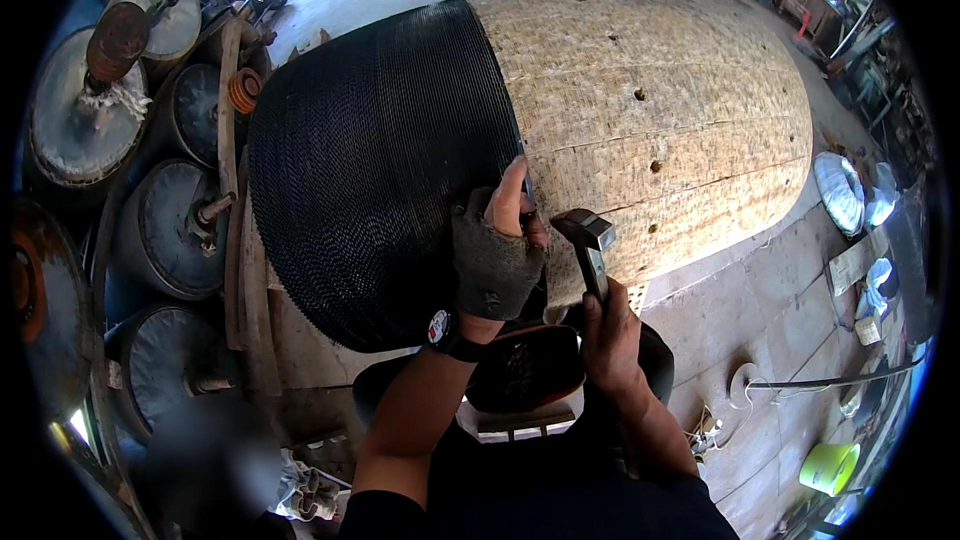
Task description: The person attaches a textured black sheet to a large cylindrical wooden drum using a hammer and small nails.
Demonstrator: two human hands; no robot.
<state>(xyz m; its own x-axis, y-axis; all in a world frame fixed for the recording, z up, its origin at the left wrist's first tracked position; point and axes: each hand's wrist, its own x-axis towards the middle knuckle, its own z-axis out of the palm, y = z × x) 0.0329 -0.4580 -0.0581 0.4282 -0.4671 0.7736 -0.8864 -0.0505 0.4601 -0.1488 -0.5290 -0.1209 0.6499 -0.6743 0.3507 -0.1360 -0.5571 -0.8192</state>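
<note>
A large pale, fibrous drum (pixel 650 60) with small holes lies before me, its left part covered by black ridged winding (pixel 370 160). My left hand (pixel 495 250), in a dark fingerless glove with a watch at the wrist, is at the edge between the two surfaces, index finger extended and others curled; whatever it pinches is too small to make out. My right hand (pixel 615 340) grips a metal hammer (pixel 590 245), its head raised just right of my left fingers. A dark oval container (pixel 520 370) sits below my hands.
Several metal-ended rollers (pixel 85 120) and wooden planks (pixel 228 110) crowd the left. To the right are white bags (pixel 840 195), a lime-green bucket (pixel 825 470) and a long bar (pixel 820 382) on the concrete floor (pixel 720 320). Clutter (pixel 810 15) lines the far right wall.
</note>
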